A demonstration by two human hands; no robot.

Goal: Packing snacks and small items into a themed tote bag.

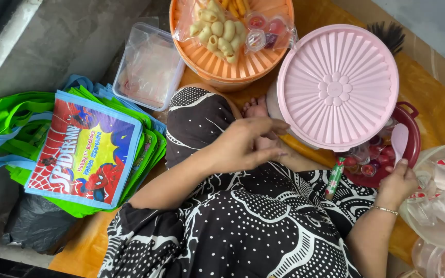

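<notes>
1. Nearest the camera is the person's lap in a black-and-white patterned garment [243,226]. Both forearms reach out over it toward the things on the floor.
2. The right hand [400,181], with a thin bracelet at the wrist, rests at the near rim of a red basket [413,135] of small jelly cups [369,170]. Its fingers are curled over a cup at the edge, though I cannot tell how firm the grasp is.
3. A pale pink scoop [400,141] stands in the basket just beyond those fingers.
4. The left hand [243,144] is released, fingers loosely spread, palm down, hovering over a bare foot [256,108]. It lies just left of a pink ribbed lid [338,85] covering a large tub.
5. To do this well, I judge the right hand should pinch one cup by its rim and lift straight up. That keeps the neighbouring cups and the striped candy stick [334,177] beside the basket undisturbed.
6. The left hand is well placed to receive the cup.
7. On the far left lies a stack of party bags [86,149] in green and blue. A clear lidded box [148,67] lies beyond it, and an orange basket [233,69] with a snack packet [220,28] on top is farther still.
</notes>
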